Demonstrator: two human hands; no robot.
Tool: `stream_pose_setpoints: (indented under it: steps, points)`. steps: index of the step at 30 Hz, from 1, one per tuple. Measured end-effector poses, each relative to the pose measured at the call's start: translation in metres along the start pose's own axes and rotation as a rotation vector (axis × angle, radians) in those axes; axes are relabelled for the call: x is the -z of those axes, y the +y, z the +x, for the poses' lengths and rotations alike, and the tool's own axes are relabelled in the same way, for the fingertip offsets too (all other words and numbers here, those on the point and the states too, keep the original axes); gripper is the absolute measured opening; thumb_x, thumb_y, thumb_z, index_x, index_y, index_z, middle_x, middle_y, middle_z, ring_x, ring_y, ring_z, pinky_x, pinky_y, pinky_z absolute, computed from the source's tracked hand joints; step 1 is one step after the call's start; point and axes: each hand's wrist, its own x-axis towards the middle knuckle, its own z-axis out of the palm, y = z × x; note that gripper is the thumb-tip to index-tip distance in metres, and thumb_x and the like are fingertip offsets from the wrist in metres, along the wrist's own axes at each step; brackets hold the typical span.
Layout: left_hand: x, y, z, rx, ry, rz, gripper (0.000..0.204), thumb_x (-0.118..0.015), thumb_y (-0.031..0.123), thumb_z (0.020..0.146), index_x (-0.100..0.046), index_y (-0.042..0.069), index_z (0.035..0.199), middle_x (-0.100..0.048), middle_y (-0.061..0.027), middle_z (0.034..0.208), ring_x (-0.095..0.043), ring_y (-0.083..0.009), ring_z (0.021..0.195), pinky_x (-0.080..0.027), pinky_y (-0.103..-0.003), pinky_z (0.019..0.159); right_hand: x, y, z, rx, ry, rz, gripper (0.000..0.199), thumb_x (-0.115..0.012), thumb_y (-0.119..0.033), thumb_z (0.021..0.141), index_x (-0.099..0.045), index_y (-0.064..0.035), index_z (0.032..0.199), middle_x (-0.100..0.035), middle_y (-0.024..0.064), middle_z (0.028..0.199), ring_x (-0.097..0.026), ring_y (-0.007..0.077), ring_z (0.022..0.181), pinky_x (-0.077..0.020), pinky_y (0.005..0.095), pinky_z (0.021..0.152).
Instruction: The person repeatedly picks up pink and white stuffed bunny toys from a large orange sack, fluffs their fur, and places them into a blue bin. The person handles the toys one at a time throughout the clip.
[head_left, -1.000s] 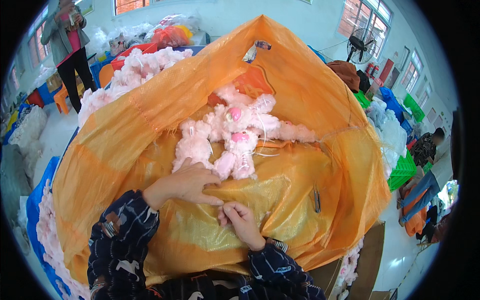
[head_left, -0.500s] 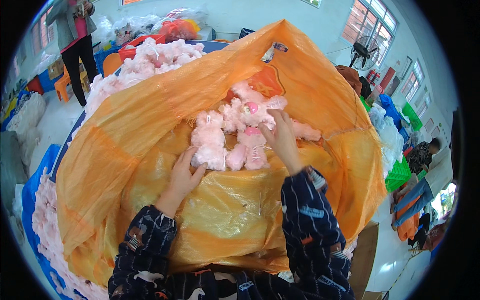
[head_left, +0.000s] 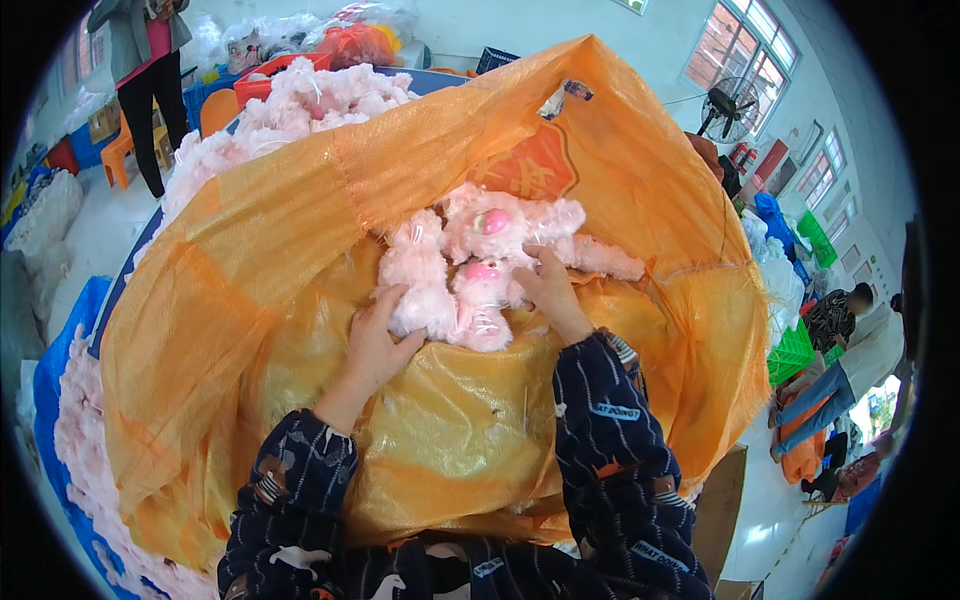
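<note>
Several pink fluffy plush toys lie together inside a large orange woven sack. The upper plush toy [head_left: 490, 218] shows a bright pink oval patch. Below it a smaller plush piece [head_left: 483, 310] has a similar patch and pale threads across it. My left hand [head_left: 374, 345] lies against the lower left of an upright plush piece [head_left: 412, 275], its thumb spread away from the fingers. My right hand [head_left: 553, 292] touches the right side of the plush cluster, fingers and thumb apart, with the fingertips partly sunk in fur. A long plush piece [head_left: 605, 258] extends to the right.
The orange sack [head_left: 230, 230] spreads wide around my arms. More pink plush [head_left: 310, 100] is heaped behind it, near a red basket [head_left: 285, 75]. A person [head_left: 150, 90] stands at the far left. Green crates [head_left: 790, 352] and other people are at the right.
My right hand has moved slightly down and left, from above the plush onto its right side. The plush toys now sit closer together, and the lower piece has shifted left. My left hand stays nearly in place.
</note>
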Motion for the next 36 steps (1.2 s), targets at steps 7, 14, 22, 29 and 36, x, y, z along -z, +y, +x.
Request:
stream_pose_setpoints:
  steps: [7,14,22,29,36]
  points:
    - [-0.001,-0.014,-0.004,0.027,0.169,-0.479,0.046,-0.065,0.007,0.067,-0.048,0.001,0.110,-0.056,-0.0091,0.096,-0.054,-0.0168,0.088,-0.045,-0.027,0.073,0.008,-0.065,-0.078,-0.120,-0.277,0.467,0.043,-0.054,-0.015,0.080,-0.043,0.0027,0.118,-0.056,0.0044,0.070,-0.051,0.0087,0.052,-0.0390,0.0198,0.042]
    - [0.025,0.004,-0.008,0.190,0.266,-1.159,0.037,-0.055,0.012,0.076,-0.045,0.000,0.110,-0.054,-0.0073,0.102,-0.054,-0.0174,0.091,-0.046,-0.029,0.076,0.038,-0.053,-0.115,0.191,-0.598,-0.088,0.039,-0.058,-0.028,0.081,-0.052,-0.0061,0.113,-0.057,0.0060,0.098,-0.054,0.0171,0.085,-0.0431,0.0270,0.077]
    - [0.032,0.008,-0.016,0.262,-0.006,-0.875,0.015,-0.053,0.017,0.083,-0.058,0.002,0.084,-0.054,0.0018,0.069,-0.046,-0.0031,0.053,-0.036,-0.017,0.045,0.083,-0.045,-0.038,0.262,-0.239,-0.398,0.022,-0.061,-0.015,0.073,-0.060,-0.0008,0.089,-0.061,0.0135,0.084,-0.059,0.0236,0.077,-0.0464,0.0329,0.068]
    - [0.030,0.016,-0.018,0.263,-0.147,-0.781,0.008,-0.058,0.008,0.081,-0.060,0.001,0.084,-0.052,0.0039,0.062,-0.044,-0.0017,0.053,-0.034,-0.016,0.046,0.029,0.018,0.085,0.512,0.179,-0.738,0.044,-0.062,-0.017,0.070,-0.046,-0.0039,0.108,-0.051,0.0198,0.101,-0.051,0.0371,0.093,-0.0444,0.0435,0.074]
    - [0.026,0.019,-0.015,0.218,-0.208,-0.867,0.010,-0.057,0.010,0.082,-0.061,0.001,0.086,-0.054,0.0037,0.067,-0.045,-0.0005,0.058,-0.034,-0.016,0.049,0.008,0.042,0.116,0.218,0.156,-1.107,0.039,-0.056,-0.020,0.070,-0.043,-0.0110,0.106,-0.056,0.0223,0.093,-0.056,0.0407,0.080,-0.0445,0.0485,0.067]
